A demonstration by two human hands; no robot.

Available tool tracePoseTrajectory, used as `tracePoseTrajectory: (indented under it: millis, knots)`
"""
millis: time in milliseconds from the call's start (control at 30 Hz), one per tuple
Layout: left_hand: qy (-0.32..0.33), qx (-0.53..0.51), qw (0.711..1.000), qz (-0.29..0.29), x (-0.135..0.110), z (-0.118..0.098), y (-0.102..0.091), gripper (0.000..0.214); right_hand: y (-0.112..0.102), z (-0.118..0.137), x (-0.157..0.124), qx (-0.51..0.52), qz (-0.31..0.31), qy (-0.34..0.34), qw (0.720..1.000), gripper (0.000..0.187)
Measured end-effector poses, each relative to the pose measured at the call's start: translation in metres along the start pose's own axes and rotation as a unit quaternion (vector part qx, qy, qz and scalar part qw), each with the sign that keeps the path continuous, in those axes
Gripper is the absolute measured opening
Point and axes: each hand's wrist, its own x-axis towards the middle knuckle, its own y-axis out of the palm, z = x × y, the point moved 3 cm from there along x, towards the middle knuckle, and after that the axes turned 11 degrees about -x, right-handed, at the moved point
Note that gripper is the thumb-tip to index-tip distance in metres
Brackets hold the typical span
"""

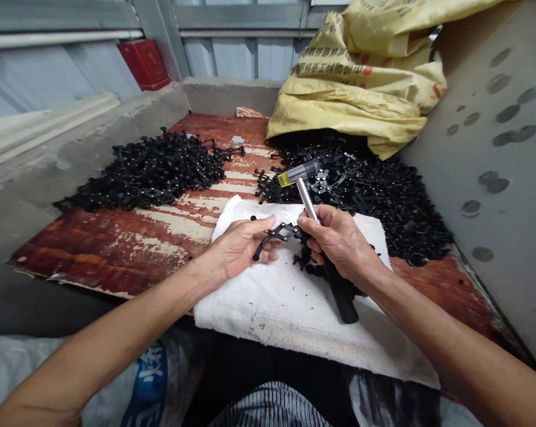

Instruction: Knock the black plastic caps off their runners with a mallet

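Observation:
My left hand (243, 246) pinches a short length of black chain links (279, 233) by its end, and the links stick out toward my right hand (339, 237). My right hand grips a small hammer (307, 198) around its steel shaft. The hammer's metal head, with a yellow face, points up and left over the heap, and its black handle (341, 293) extends down past my palm. Both hands are above a folded white cloth (289, 302), which has a small cluster of black links (305, 264) lying on it beneath them.
A heap of black chain (152, 172) lies left and a larger one (374, 201) right on a peeling red-painted board (116, 249). A yellow woven sack (352, 83) sits behind; a grey dented panel (485, 148) stands right, a concrete ledge (94, 124) left.

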Motion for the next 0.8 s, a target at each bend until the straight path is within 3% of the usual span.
tracePoseTrajectory:
  millis: [100, 200, 333, 400, 600, 800]
  knots:
    - [-0.025, 0.064, 0.998, -0.019, 0.003, 0.003, 0.004, 0.010, 0.000, -0.001, -0.001, 0.006, 0.004, 0.003, 1.000, 0.015]
    - [0.002, 0.100, 0.994, -0.039, 0.012, -0.001, 0.007, 0.021, -0.006, -0.001, -0.008, 0.016, -0.007, 0.001, 1.000, 0.012]
    - [0.019, 0.134, 0.989, -0.057, 0.027, -0.011, 0.003, 0.024, -0.020, -0.004, -0.039, 0.044, -0.042, 0.008, 0.998, 0.019]
    - [0.013, 0.154, 0.986, -0.069, 0.033, -0.014, 0.000, 0.027, -0.023, -0.010, -0.060, 0.119, -0.063, 0.051, 0.990, 0.028]
    - [-0.013, 0.194, 0.976, -0.098, 0.041, -0.016, -0.002, 0.027, -0.013, -0.034, -0.110, 0.229, -0.072, 0.135, 0.961, 0.035]
    - [-0.014, 0.210, 0.972, -0.102, 0.043, -0.017, -0.001, 0.027, -0.010, -0.051, -0.122, 0.281, -0.094, 0.148, 0.943, 0.030]
